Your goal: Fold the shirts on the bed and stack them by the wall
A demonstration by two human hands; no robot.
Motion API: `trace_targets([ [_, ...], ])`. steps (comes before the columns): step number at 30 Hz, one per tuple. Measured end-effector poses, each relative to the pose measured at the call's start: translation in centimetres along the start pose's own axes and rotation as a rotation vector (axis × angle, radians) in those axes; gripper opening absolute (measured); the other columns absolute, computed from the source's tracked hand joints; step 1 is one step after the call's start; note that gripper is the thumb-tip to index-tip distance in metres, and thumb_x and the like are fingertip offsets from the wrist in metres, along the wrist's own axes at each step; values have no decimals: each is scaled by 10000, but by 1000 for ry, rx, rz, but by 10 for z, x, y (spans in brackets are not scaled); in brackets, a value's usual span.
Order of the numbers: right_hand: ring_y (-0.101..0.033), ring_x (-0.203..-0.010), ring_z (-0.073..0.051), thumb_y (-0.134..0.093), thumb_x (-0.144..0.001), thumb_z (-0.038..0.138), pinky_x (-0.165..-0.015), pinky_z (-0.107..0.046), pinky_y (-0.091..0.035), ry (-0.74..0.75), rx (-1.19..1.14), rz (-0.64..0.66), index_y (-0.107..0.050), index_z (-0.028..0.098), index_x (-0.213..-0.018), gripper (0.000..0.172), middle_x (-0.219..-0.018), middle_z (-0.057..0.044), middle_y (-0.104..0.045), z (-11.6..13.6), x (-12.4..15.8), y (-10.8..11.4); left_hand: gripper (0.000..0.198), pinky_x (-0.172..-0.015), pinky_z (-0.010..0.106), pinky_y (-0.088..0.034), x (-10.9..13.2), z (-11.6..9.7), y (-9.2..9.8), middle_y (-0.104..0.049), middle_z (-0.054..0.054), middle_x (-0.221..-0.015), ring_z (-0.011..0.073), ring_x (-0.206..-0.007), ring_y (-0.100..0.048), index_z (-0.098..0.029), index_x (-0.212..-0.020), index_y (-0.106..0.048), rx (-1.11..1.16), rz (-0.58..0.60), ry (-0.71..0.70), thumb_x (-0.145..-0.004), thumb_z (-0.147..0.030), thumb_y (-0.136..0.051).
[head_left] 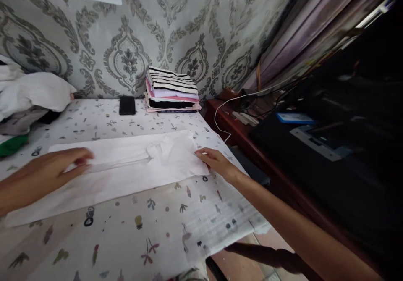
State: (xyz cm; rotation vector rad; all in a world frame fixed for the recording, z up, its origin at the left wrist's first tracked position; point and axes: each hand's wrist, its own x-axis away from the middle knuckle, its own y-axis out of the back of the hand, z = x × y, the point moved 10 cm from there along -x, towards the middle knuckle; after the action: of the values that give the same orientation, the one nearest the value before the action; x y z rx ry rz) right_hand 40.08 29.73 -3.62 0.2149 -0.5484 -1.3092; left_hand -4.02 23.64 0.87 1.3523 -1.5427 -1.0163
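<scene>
A white shirt (pixel 126 163) lies spread in a long folded strip across the patterned cloth, with a bunched, wrinkled part toward its right end. At that right end my right hand (pixel 217 162) pinches the edge between thumb and fingers. My left hand (pixel 64 167) is over the shirt's left part, slightly smeared by motion. Its fingers curl loosely, with a gap between them and the thumb, and nothing shows in them. Whether its fingertips touch the fabric I cannot tell.
Folded clothes (pixel 173 90) are stacked by the wall, a black wallet-like object (pixel 127 105) beside them. Loose clothes (pixel 31 96) are heaped at left. A white cable (pixel 239 98) hangs near the table's right edge, beside a dark red wooden desk (pixel 233 117).
</scene>
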Motion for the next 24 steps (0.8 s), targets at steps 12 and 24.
trace_targets([
  [12, -413, -611, -126, -596, -865, 403, -574, -259, -340, 218, -58, -59, -524, 222, -1273, 452, -681, 68, -411, -1, 45, -6, 276, -905, 388, -433, -141, -265, -104, -632, 148, -1231, 289, -1130, -569, -164, -1162, -597, -214, 99, -702, -952, -188, -420],
  [24, -521, -596, -154, -400, -972, 271, -623, -281, -429, 437, 331, -273, -492, 207, -1331, 376, -719, 27, -560, 14, 43, 4, 95, -652, 294, -372, -170, -224, -81, -565, -21, -704, 180, -669, -527, -229, -844, -523, 261, -22, -484, -880, -310, -489],
])
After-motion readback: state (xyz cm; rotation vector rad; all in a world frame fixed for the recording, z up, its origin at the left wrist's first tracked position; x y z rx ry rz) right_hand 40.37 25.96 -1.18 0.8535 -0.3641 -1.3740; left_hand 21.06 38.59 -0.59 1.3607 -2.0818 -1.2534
